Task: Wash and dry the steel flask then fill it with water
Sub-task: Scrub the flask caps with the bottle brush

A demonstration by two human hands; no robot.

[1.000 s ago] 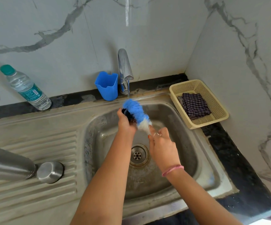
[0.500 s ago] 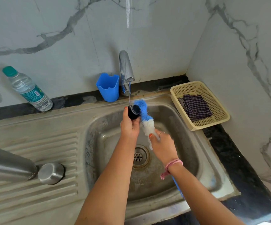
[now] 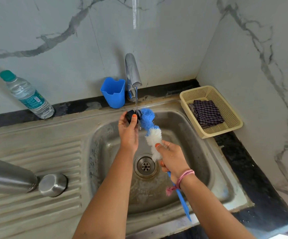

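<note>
Your left hand [image 3: 128,133] pinches the stopper [image 3: 130,116] under the tap's [image 3: 132,73] stream so the brush [image 3: 151,130], gripped by your right hand [image 3: 171,159], can scrub it.

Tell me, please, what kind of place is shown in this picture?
Most likely a home kitchen washing-up corner. A steel sink with a ribbed draining board is set into a dark counter, a tap runs water into it, and the walls are marble-patterned tile. A water bottle stands by the wall.
</note>
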